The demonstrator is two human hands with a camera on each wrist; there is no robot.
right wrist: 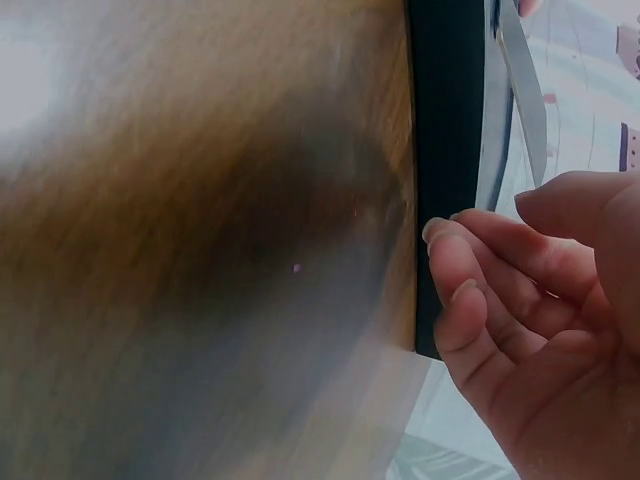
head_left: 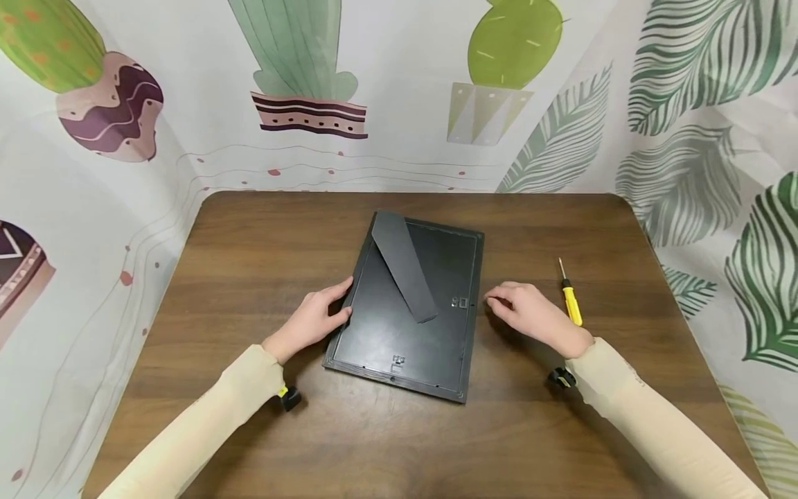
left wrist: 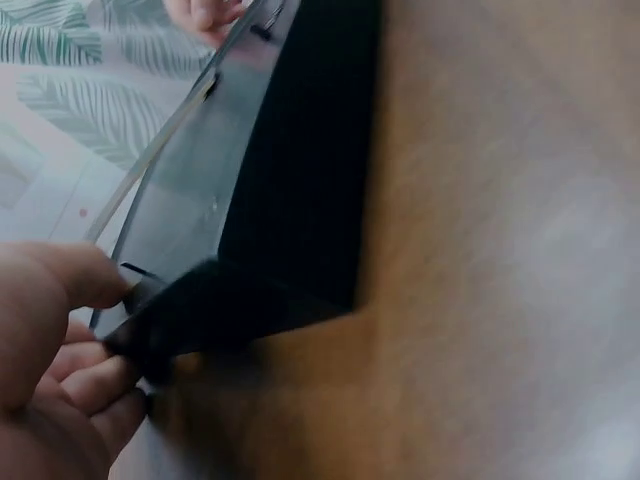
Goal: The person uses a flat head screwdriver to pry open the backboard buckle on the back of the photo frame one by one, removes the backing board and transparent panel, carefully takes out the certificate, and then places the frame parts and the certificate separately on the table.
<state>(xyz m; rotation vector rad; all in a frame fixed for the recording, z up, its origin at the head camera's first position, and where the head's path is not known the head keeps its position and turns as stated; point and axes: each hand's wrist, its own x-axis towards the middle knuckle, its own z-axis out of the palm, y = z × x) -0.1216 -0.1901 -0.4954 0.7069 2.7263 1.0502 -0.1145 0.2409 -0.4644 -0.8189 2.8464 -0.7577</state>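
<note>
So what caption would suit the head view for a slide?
Left hand grips a face-down black picture frame; right hand hovers beside it, near a yellow screwdriver.

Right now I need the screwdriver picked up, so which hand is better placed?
Probably the right hand: the screwdriver lies just beside it, and it holds nothing. The left hand grips the frame on its far side.

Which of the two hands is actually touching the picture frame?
The left hand: its fingers grip the picture frame edge. The right hand hovers just clear.

Dark wooden table (head_left: 249, 263), black picture frame (head_left: 380, 333) face down, yellow screwdriver (head_left: 570, 298)
</note>
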